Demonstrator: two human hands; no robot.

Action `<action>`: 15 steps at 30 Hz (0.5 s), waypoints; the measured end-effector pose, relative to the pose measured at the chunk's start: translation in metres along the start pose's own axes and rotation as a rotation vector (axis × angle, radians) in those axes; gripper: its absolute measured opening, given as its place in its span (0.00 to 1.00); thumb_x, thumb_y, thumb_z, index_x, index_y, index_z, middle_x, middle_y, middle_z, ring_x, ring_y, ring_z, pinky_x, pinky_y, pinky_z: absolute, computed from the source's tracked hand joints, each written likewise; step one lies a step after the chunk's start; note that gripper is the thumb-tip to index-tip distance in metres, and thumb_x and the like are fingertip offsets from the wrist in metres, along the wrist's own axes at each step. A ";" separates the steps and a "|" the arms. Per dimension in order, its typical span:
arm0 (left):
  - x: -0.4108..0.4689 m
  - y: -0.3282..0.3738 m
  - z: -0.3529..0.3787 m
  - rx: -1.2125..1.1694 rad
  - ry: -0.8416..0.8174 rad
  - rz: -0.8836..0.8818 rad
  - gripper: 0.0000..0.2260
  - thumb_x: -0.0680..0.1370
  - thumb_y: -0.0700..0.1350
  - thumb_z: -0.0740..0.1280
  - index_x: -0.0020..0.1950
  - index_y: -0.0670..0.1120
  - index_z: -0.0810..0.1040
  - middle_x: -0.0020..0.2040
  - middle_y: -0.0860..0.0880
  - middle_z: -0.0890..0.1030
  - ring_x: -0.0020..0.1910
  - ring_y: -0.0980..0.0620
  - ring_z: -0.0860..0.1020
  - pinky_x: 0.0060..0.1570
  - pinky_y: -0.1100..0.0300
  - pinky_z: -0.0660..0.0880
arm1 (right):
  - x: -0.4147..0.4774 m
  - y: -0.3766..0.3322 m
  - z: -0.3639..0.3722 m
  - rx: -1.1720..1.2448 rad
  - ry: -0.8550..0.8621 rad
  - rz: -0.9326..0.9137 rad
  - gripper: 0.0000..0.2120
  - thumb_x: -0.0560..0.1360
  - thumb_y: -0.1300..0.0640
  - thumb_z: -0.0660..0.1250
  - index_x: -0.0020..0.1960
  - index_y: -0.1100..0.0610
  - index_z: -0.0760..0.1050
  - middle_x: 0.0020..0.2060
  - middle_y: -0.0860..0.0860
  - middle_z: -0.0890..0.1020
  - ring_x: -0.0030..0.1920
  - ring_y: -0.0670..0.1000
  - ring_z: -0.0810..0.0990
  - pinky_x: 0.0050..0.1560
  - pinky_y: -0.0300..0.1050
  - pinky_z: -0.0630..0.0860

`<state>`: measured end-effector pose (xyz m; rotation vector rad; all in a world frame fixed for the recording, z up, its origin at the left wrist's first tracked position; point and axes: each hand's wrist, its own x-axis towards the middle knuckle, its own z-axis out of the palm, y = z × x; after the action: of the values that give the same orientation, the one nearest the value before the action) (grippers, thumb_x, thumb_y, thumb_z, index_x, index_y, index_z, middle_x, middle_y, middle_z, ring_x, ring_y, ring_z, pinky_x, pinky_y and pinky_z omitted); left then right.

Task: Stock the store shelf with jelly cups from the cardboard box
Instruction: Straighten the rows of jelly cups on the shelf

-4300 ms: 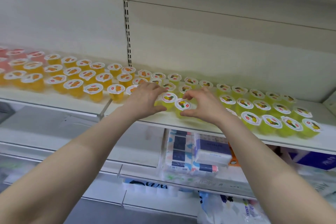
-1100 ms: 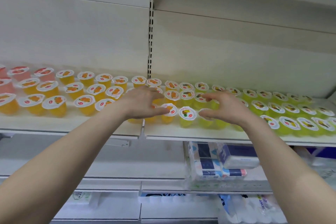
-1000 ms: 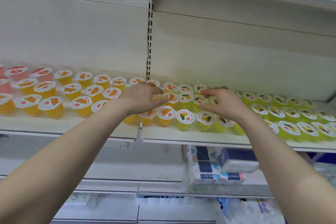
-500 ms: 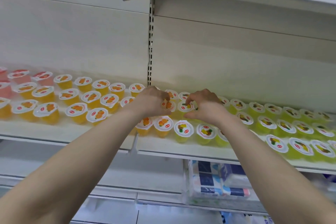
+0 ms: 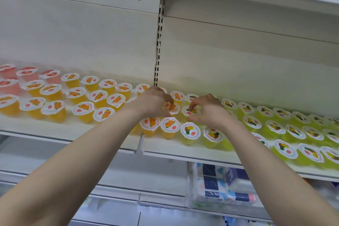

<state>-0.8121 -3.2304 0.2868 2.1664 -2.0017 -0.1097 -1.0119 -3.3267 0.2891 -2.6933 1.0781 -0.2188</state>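
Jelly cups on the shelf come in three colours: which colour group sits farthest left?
The red cups, at the shelf's far left end. The orange cups fill the middle stretch and the yellow-green cups run to the right.

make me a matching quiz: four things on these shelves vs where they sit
1 red cups
2 orange cups
3 green cups
4 tissue packs

a right part of the cup shelf
b shelf below the cups
c far left of the cup shelf
d between the red and green cups

Pairs: 1-c, 2-d, 3-a, 4-b
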 end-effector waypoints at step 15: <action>0.068 0.000 0.003 0.026 0.022 -0.053 0.22 0.77 0.61 0.65 0.68 0.54 0.74 0.62 0.49 0.80 0.63 0.46 0.74 0.61 0.50 0.74 | 0.048 0.045 -0.012 0.093 0.056 0.047 0.18 0.75 0.46 0.70 0.64 0.49 0.78 0.59 0.48 0.81 0.62 0.52 0.76 0.63 0.53 0.73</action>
<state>-0.8064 -3.2985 0.2891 2.2274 -1.9448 -0.0667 -1.0096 -3.3936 0.2906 -2.5914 1.1167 -0.3296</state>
